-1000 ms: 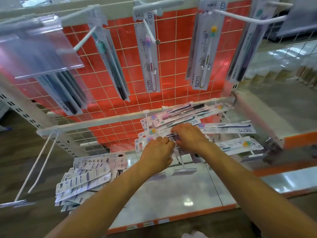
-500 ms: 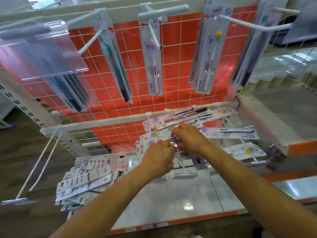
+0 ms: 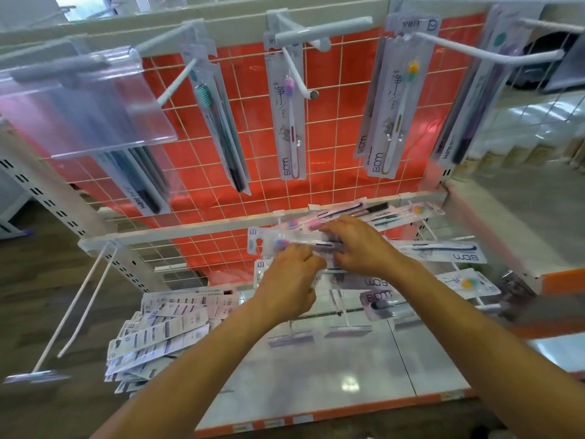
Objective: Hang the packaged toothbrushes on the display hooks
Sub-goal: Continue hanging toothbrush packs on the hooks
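Note:
Several packaged toothbrushes lie sideways in a loose heap across the lower hooks at centre. On top of the heap lies one packaged toothbrush (image 3: 269,243) with a pink-blue head and a hang hole at its left end. My left hand (image 3: 289,282) grips its near edge with curled fingers. My right hand (image 3: 357,245) pinches the same pack further right. Other packs hang from the upper display hooks (image 3: 297,74), among them a white one (image 3: 289,122) and a yellow-headed one (image 3: 391,115).
A pile of packs lying face down (image 3: 158,331) rests on the base shelf (image 3: 316,384) at lower left. An empty long hook (image 3: 79,299) juts out at left. A clear price holder (image 3: 85,99) sticks out at upper left. Red mesh backs the rack.
Both hands have risen slightly with the top pack, lifting it off the heap; the view has shifted down a little.

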`<state>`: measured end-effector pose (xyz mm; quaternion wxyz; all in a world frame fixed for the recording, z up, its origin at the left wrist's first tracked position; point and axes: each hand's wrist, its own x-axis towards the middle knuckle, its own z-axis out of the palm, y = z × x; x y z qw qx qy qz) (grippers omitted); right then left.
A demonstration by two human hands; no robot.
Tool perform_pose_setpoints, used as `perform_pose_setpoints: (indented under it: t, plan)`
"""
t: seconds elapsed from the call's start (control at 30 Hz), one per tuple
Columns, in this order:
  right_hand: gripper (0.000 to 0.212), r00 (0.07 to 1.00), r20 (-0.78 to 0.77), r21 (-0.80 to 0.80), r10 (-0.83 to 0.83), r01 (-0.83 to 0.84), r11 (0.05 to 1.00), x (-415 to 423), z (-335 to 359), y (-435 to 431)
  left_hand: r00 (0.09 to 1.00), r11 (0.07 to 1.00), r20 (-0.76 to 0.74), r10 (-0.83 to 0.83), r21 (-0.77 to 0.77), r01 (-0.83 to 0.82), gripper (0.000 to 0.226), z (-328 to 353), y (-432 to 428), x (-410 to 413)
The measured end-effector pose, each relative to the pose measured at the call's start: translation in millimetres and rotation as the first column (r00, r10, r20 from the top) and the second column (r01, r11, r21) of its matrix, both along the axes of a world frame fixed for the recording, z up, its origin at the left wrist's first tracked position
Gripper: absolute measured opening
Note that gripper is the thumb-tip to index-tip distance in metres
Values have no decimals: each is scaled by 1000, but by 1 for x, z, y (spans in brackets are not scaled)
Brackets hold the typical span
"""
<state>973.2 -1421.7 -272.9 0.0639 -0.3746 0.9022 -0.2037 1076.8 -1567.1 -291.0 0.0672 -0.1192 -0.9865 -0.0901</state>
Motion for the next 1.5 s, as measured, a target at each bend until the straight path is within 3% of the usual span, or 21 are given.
perform_pose_setpoints:
  t: [0.1,0.23,0.43,0.8,0.97,1.1,1.33,1.4,1.5]
  plan:
    - [23,999,33,-11,27,-27,1000,-6,11,0,989,997,-130,-75,-41,70,37,7,-11,-6]
    - [31,992,115,-24,54,-51,998,-14,26,1,931,974,-289,-223,-109,199,23,22,-21,-9]
    - [29,948,306,-105,89,-59,993,-30,34,5,865,921,-334,-374,-244,304,13,40,-34,-12]
    - [40,754,603,-439,258,44,897,-31,39,12,828,910,-393,-400,-277,309,10,55,-56,-22]
    - [37,686,676,-482,268,137,866,-25,30,11,793,905,-442,-419,-275,325,9,53,-59,-27]
    - [40,733,650,-494,203,204,845,-20,24,9,800,917,-456,-389,-277,288,6,51,-60,-28]
    - [35,746,653,-566,129,368,737,-12,20,4,840,995,-541,-29,62,74,31,40,-40,-25]
    - [33,752,651,-576,108,397,714,-10,20,4,840,969,-527,129,246,5,39,36,-29,-24]
    - [31,771,634,-591,61,432,681,-9,19,5,875,836,-361,322,542,-84,63,28,-15,-23]
